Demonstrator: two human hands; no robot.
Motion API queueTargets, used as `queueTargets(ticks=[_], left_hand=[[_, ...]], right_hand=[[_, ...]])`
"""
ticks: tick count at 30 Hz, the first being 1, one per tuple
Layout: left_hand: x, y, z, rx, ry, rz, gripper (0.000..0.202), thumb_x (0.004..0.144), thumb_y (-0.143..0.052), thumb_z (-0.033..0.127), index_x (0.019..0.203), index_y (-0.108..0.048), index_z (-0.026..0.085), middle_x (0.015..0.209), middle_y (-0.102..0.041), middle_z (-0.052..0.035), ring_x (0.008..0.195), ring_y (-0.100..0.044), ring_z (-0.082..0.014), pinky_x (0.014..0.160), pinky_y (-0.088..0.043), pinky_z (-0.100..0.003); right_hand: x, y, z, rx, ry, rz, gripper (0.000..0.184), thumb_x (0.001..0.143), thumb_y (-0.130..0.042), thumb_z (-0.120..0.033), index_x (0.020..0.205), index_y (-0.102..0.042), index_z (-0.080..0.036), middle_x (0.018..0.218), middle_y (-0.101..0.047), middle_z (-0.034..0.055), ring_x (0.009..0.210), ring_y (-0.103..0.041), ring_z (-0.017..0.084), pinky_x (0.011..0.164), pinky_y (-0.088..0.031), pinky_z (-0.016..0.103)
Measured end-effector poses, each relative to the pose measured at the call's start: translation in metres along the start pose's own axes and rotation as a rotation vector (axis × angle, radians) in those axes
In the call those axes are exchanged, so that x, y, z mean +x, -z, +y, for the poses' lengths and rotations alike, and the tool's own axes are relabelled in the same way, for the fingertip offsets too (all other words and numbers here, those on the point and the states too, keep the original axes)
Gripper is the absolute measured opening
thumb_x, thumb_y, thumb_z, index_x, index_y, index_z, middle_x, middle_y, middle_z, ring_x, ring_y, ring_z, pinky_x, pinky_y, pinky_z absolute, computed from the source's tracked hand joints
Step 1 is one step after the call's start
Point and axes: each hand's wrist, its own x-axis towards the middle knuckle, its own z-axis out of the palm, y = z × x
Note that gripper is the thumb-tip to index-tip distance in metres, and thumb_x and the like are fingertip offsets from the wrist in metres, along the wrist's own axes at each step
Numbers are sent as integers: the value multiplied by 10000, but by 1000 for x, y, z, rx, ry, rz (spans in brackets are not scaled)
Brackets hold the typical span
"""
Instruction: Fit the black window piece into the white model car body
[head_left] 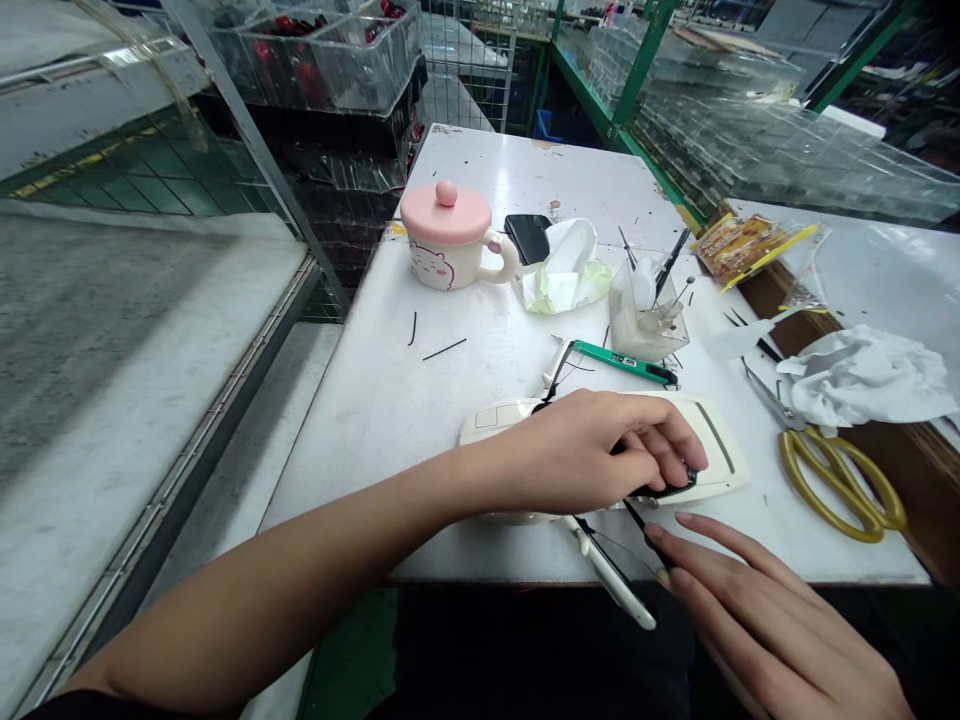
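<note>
A cream model car body (716, 440) lies on the white table in front of me, with door-like pieces standing out from both sides. My left hand (637, 445) reaches across it, fingers curled and closed on a dark part at its middle; most of that part is hidden. Below, my right hand (757, 600) pinches a thin black pointed tool that looks like tweezers (646, 532), its tip close under my left fingers. The near cream door piece (619, 580) hangs out toward my lap. Just behind the body lies a green utility knife (622, 362).
Gold-handled scissors (840, 485) and crumpled white cloth (870, 375) lie at right. Further back stand a pink-lidded mug (450, 240), a phone (528, 238), crumpled tissue (566, 270) and a clear tool holder (645, 320). A metal-framed rack (247, 400) borders the left side.
</note>
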Motion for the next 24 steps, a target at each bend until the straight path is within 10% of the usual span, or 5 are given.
queueTargets(ticks=[11, 24], left_hand=[[0, 0, 5, -18, 38, 12, 370, 736, -388, -67, 942, -611, 144, 880, -669, -23, 803, -633, -95, 780, -526, -221], [1, -1, 2, -16, 33, 6, 378, 743, -380, -67, 958, -607, 145, 896, -669, -23, 804, -634, -96, 786, -521, -228]], right_hand=[[-8, -11, -12, 9, -220, 173, 175, 914, -564, -77, 955, -699, -179, 991, -768, 61, 969, -734, 233, 912, -613, 342], [-27, -18, -16, 9, -391, 154, 265, 944, -535, -129, 1162, -676, -180, 1052, -753, 48, 1054, -695, 202, 933, -589, 265]])
